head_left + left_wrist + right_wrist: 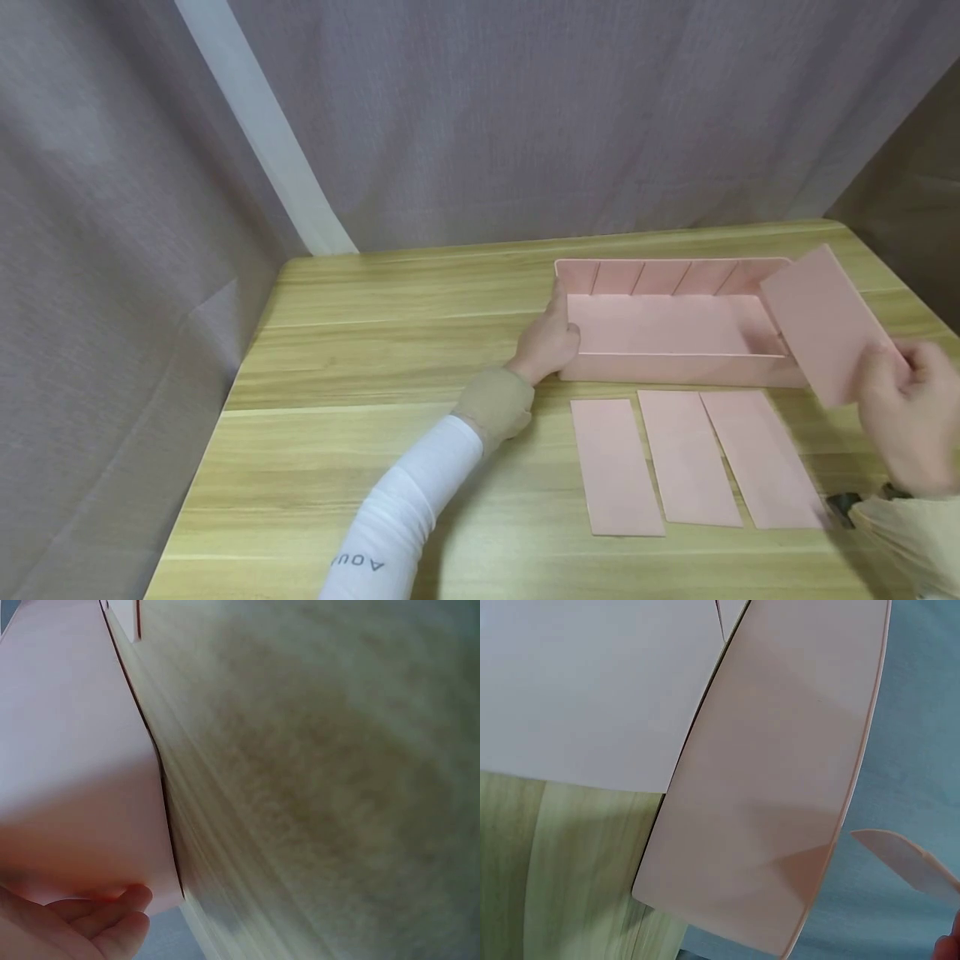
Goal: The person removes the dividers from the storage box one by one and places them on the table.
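Note:
A long pink open-topped box with slotted walls stands near the table's back right. At its left end my left hand grips the end wall, one finger stretched along the outside; in the left wrist view curled fingers touch that end. My right hand pinches a flat pink divider by its edge, thumb on the face. That divider is tilted over the box's right end, and its far corner overlaps the rim. In the right wrist view the held divider appears beside the box wall.
Several parts share the wood-grain table: in front of the box lie three more flat pink dividers, at left, middle and right. The latter two touch at the top. Grey curtains hang behind the table.

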Tool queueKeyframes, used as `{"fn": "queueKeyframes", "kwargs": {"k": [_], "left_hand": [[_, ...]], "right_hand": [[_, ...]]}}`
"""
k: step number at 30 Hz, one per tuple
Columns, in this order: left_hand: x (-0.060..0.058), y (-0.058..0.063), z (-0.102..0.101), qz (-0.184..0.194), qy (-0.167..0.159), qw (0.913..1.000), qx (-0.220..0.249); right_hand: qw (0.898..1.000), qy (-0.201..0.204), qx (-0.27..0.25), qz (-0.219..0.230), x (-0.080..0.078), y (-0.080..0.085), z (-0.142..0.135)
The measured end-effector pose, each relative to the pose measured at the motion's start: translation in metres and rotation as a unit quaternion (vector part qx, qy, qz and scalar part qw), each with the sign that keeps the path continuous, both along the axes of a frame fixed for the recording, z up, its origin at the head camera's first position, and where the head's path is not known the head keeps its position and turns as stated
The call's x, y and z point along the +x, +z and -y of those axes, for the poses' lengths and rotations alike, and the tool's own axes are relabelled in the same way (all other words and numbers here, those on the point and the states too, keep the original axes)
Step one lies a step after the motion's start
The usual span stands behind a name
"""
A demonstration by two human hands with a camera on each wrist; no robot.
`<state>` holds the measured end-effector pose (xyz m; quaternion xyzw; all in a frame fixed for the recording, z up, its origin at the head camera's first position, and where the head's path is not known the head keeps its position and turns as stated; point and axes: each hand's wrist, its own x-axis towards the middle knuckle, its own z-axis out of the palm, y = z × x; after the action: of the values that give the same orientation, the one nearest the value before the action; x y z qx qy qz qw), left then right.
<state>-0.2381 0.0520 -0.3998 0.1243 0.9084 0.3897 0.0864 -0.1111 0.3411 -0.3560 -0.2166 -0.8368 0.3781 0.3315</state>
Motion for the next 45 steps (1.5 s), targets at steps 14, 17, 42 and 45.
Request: {"fn": "queueKeyframes", "kwargs": {"k": [14,17,42,45], "left_hand": [[0.001,0.0,0.0,-0.004,0.0,1.0,0.008],[0.002,0.001,0.0,-0.005,0.0,1.0,0.006],[0.0,0.0,0.0,-0.002,-0.003,1.0,-0.002],[0.0,0.0,0.001,-0.002,-0.005,1.0,0.0]], "right_hand": [[0.997,-0.025,-0.042,0.053,0.006,-0.023,-0.024],[0.996,-0.031,-0.061,0.06,0.01,-0.019,-0.022],[0.994,-0.068,-0.021,0.078,0.033,-0.043,-0.037],[0.991,-0.086,-0.018,0.102,0.035,-0.045,-0.041]]}}
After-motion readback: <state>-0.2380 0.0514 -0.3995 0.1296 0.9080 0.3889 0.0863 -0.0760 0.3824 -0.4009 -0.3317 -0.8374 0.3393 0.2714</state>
